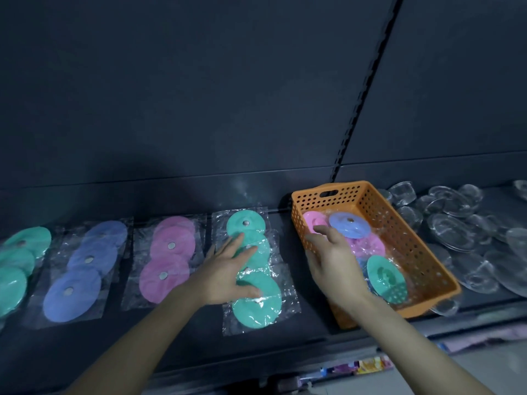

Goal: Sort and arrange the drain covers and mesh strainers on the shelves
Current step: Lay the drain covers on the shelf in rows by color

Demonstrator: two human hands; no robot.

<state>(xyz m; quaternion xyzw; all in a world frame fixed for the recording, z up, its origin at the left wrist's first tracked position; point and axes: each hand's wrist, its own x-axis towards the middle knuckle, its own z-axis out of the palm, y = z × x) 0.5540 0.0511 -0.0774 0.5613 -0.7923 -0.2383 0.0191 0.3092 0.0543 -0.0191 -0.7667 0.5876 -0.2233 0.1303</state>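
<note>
Left hand point(228, 269) lies flat, fingers spread, on the green drain covers point(256, 297) on the shelf point(205, 326). Right hand point(333, 260) hovers loose-fingered and empty over the orange basket point(399, 223). The slick bags could slide and scatter the row!

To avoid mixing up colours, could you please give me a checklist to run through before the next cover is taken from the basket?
1. Left hand clear of the pick: ok, it rests flat on the green row.
2. Right hand in place: ok, it is inside the orange basket, fingers by the pink cover, nothing gripped yet.
3. Pink cover free to lift: not ok, the blue cover seems to overlap its edge.
4. Matching place ready: ok, the pink row lies left of the green row.
5. Basket fully seated on the shelf: cannot tell.
</note>
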